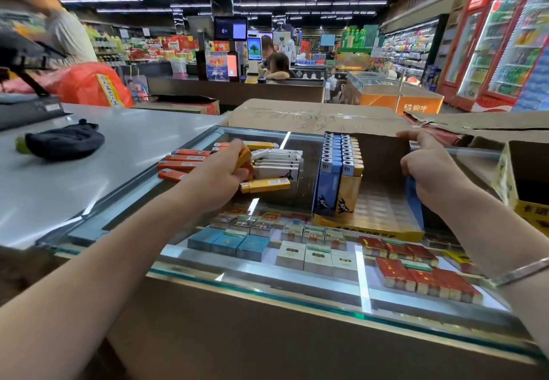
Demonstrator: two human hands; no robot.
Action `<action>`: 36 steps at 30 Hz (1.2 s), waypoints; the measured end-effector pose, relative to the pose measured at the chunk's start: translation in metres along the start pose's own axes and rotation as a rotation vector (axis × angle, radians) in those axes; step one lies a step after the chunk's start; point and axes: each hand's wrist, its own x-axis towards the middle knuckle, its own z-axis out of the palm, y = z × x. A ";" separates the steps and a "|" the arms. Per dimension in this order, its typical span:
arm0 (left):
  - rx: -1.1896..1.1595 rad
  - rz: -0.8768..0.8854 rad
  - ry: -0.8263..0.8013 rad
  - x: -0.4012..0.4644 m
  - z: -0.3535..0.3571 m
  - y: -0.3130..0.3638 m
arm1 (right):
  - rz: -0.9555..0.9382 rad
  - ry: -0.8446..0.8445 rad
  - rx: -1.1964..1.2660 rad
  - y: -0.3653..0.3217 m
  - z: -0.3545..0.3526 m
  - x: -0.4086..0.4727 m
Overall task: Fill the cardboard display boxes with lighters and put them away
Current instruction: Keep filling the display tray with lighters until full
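Loose lighters on the glass counter [297, 264] — orange lighters [181, 163]: four lying flat in a row, a few more gripped in the left hand [219, 177], number unclear. White lighters [279, 161]: about five, stacked. Yellow lighters [265, 185]: two. Display boxes — two: one [383, 172] part-filled with four upright rows, two blue, two yellow; one [525, 177] at right. Hands: two.

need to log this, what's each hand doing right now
Left hand: closed on orange lighters.
Right hand: holding the display box wall, forefinger out.
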 end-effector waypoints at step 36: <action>-0.187 -0.021 -0.089 0.059 0.037 0.029 | -0.055 -0.027 -0.034 0.008 -0.004 0.011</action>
